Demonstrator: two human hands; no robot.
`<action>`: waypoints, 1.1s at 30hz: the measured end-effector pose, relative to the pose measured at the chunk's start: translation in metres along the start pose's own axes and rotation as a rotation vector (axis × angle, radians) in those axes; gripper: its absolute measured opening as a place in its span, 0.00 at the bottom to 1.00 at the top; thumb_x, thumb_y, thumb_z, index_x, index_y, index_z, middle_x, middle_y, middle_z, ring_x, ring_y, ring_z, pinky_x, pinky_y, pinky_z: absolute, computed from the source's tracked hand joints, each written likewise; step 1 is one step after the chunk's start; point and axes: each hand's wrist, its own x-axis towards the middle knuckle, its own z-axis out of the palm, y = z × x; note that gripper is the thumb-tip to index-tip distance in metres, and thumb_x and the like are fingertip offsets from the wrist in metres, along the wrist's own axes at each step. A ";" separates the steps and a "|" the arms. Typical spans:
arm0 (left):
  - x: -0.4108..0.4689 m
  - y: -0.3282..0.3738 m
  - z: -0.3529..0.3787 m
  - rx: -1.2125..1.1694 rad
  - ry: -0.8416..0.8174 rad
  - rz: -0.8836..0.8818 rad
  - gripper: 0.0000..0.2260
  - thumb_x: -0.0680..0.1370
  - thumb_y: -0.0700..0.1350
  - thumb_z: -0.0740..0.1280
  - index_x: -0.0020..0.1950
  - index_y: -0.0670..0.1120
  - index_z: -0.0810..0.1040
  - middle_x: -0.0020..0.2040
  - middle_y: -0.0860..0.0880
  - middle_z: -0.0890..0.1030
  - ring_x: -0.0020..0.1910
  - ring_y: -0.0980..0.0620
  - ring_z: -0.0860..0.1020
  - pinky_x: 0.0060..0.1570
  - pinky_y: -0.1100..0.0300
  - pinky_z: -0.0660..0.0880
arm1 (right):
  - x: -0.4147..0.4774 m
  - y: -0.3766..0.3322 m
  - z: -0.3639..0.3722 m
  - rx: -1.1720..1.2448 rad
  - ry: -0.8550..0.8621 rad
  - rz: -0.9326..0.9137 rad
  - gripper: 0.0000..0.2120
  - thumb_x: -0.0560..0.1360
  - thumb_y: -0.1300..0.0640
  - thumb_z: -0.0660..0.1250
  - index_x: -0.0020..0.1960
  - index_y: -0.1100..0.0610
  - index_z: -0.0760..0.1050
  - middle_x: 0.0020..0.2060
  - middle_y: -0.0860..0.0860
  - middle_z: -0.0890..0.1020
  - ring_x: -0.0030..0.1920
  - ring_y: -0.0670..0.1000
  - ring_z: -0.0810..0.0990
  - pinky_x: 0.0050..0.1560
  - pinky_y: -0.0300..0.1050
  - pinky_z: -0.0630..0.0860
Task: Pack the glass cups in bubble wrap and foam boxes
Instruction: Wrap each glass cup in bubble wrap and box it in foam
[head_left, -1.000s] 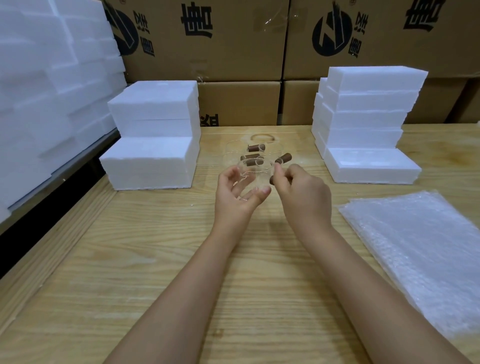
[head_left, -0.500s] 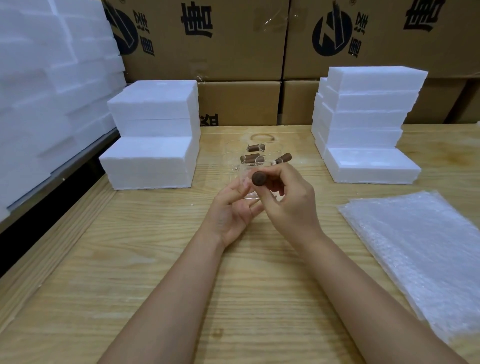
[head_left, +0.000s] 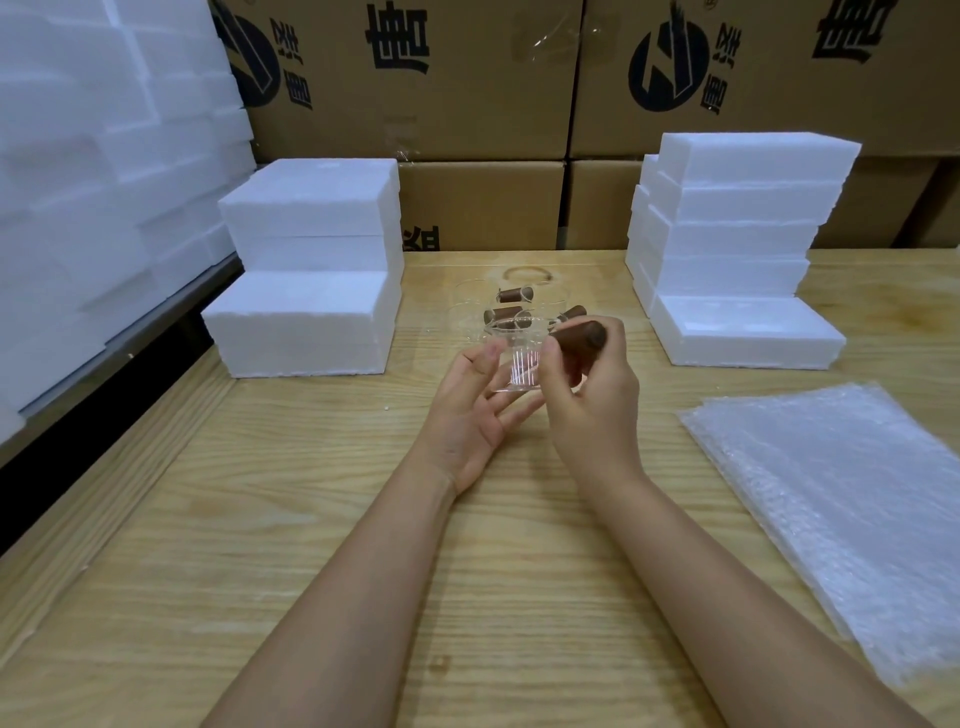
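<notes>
A clear ribbed glass cup (head_left: 519, 364) with a brown wooden handle (head_left: 579, 335) is held above the table's middle. My right hand (head_left: 592, 400) grips the handle. My left hand (head_left: 475, 415) lies palm up, fingers spread, with its fingertips against the cup's side and base. Behind it several more glass cups with brown handles (head_left: 506, 312) stand on the table. A stack of bubble wrap sheets (head_left: 841, 509) lies at the right. White foam boxes are stacked at the left (head_left: 311, 270) and at the right (head_left: 737, 249).
The wooden table (head_left: 260, 519) has a raised left edge. A tall wall of white foam blocks (head_left: 88, 171) stands at far left. Printed cardboard cartons (head_left: 467, 104) line the back behind the table.
My right hand has taken the cup by its handle and turned it, so the handle now points to the right. My left hand has moved under the cup and opened.
</notes>
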 end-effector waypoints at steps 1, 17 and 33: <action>0.000 0.001 0.000 0.001 0.010 0.002 0.45 0.53 0.60 0.83 0.63 0.42 0.70 0.59 0.41 0.80 0.55 0.44 0.81 0.45 0.56 0.80 | 0.001 0.000 0.000 0.032 0.000 0.018 0.09 0.76 0.58 0.65 0.46 0.44 0.67 0.38 0.42 0.77 0.39 0.47 0.76 0.41 0.31 0.71; -0.003 -0.003 0.001 0.291 0.157 0.214 0.27 0.62 0.40 0.77 0.60 0.46 0.75 0.52 0.50 0.82 0.49 0.53 0.84 0.44 0.63 0.78 | 0.008 0.022 -0.008 0.598 0.058 0.619 0.07 0.78 0.58 0.63 0.41 0.57 0.73 0.27 0.47 0.74 0.29 0.44 0.72 0.37 0.40 0.74; -0.007 -0.006 0.000 0.863 -0.012 0.462 0.31 0.67 0.34 0.78 0.64 0.53 0.72 0.63 0.54 0.77 0.66 0.57 0.74 0.67 0.56 0.70 | 0.012 0.028 -0.012 0.983 0.124 0.930 0.09 0.76 0.64 0.59 0.36 0.60 0.70 0.30 0.54 0.71 0.31 0.49 0.72 0.44 0.52 0.82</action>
